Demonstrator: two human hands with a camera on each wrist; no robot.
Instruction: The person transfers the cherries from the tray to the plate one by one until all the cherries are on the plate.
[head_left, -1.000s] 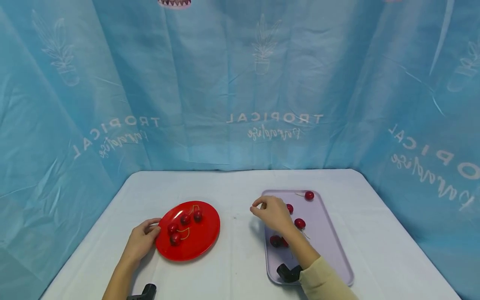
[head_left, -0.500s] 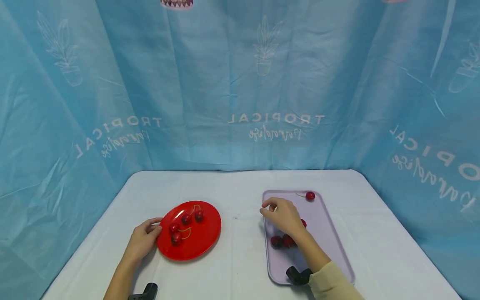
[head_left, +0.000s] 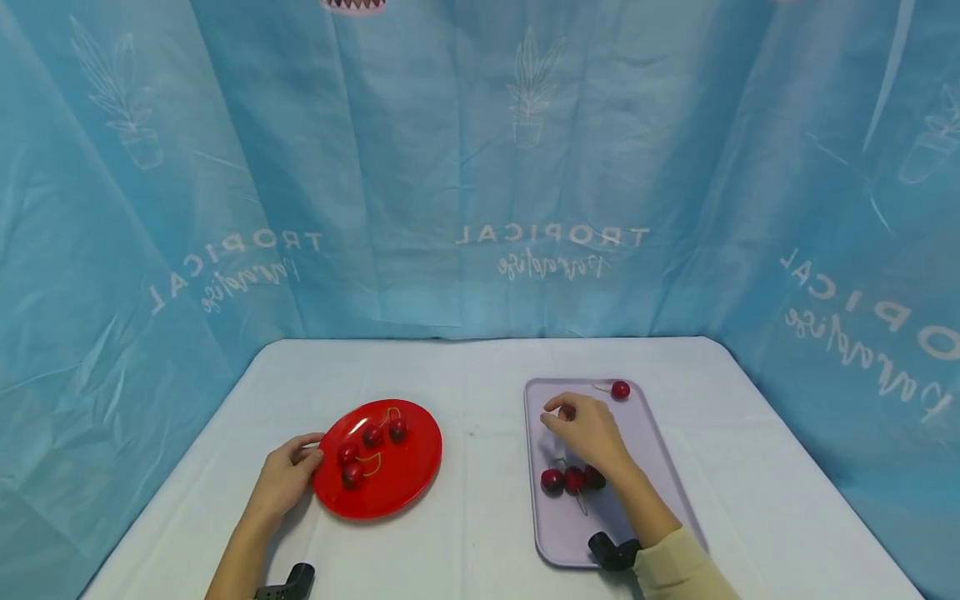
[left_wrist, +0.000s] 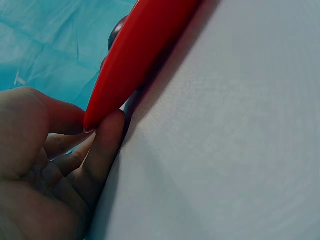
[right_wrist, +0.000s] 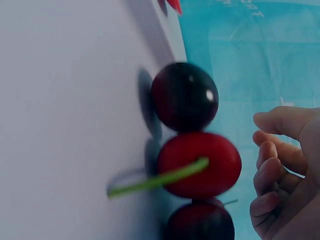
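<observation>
My left hand (head_left: 288,471) pinches the near-left rim of a round red plate (head_left: 408,479). In the left wrist view the plate's edge (left_wrist: 120,80) sits between thumb and fingers, slightly raised. Several dark red cherries with stems lie on it, one cherry (head_left: 352,476) nearest my hand. My right hand (head_left: 588,429) hovers above a lilac tray (head_left: 645,492), fingers loosely bent and holding nothing. Below the hand, three cherries sit in a row, with a red cherry (right_wrist: 200,165) with a green stem in the middle. Another cherry (head_left: 620,389) lies at the tray's far end. Part of the tray is hidden beneath my hand.
A white-covered table (head_left: 480,517) bears both the plate and the tray, with a stretch of cloth between them. Blue printed curtains (head_left: 480,167) hang behind and along both sides. Black wrist mounts (head_left: 613,552) are on both arms.
My right hand has moved rightward, from the tray's left edge to over its middle, covering cherries seen earlier and uncovering the row nearer me. My left hand and the plate stay in place.
</observation>
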